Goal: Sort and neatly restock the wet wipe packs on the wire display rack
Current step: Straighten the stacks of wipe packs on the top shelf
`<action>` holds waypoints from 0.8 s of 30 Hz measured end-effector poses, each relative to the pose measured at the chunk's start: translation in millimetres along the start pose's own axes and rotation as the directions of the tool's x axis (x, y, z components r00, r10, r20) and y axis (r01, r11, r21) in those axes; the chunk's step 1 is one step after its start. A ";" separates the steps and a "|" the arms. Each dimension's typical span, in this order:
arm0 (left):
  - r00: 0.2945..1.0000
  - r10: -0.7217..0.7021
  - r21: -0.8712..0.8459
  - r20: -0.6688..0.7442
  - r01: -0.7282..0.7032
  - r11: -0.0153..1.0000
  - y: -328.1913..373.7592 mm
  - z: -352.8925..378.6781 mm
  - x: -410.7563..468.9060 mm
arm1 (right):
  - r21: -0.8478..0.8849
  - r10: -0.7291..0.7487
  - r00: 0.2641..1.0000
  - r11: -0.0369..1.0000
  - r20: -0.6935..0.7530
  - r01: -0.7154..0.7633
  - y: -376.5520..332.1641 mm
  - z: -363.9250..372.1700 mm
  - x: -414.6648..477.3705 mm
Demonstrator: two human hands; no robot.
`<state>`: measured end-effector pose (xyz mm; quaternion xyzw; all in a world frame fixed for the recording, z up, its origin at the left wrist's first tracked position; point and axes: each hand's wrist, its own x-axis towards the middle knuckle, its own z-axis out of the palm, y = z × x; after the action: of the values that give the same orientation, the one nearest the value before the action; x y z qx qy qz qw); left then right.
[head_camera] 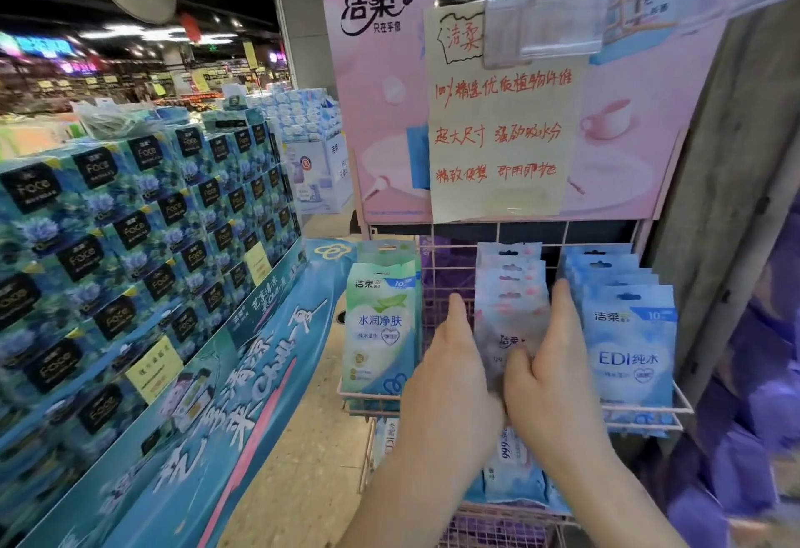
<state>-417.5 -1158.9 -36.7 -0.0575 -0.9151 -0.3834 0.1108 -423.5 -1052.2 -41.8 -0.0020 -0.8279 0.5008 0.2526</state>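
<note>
In the wire rack the middle row of packs stands between the left row and the right row, under the notice.

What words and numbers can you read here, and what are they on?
"洁柔": pink cardboard header board
"超大尺寸": yellow handwritten paper sign
"水润净肤": green plastic wipe pack
"EDI纯水", "10": blue plastic wipe pack
"Face": blue floral tissue boxes
"999": pale pack on lower shelf
Smaller print: too blurred to read.
</note>
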 end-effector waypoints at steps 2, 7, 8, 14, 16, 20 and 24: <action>0.995 0.028 -0.043 -0.099 -0.033 0.999 -0.7 -24.6 -21.5 | 0.043 -0.083 0.996 0.995 -0.042 0.084 -9.1 2.1 -9.5; 0.931 -0.066 -0.211 -0.360 -0.012 0.977 -35.8 -83.6 -21.4 | 0.316 -0.114 0.978 0.947 0.173 0.054 -33.9 29.8 -10.9; 0.952 -0.078 -0.154 -0.296 0.033 0.988 -49.2 -89.9 -12.4 | 0.329 -0.069 0.961 0.944 0.269 -0.024 -36.8 38.6 -3.4; 0.969 -0.050 -0.317 0.243 0.129 0.940 -110.2 -79.2 41.3 | 0.150 0.248 0.699 0.877 0.671 -0.456 -33.8 89.4 38.1; 0.947 -0.042 -0.318 0.319 0.149 0.936 -119.8 -76.4 49.1 | 0.149 0.293 0.723 0.865 0.626 -0.480 -25.4 97.0 40.8; 0.895 -0.009 -0.256 0.445 0.138 0.957 -123.1 -80.1 52.1 | 0.192 0.261 0.747 0.867 0.612 -0.461 -19.6 97.1 39.4; 0.899 -0.012 -0.256 0.438 0.138 0.957 -127.9 -76.5 57.8 | 0.146 0.279 0.722 0.873 0.633 -0.466 -16.3 93.9 46.9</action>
<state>-485.7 -1301.9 -58.4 -0.1205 -0.8547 -0.4907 -0.1191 -499.8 -1126.1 -43.5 0.0240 -0.7620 0.6341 -0.1291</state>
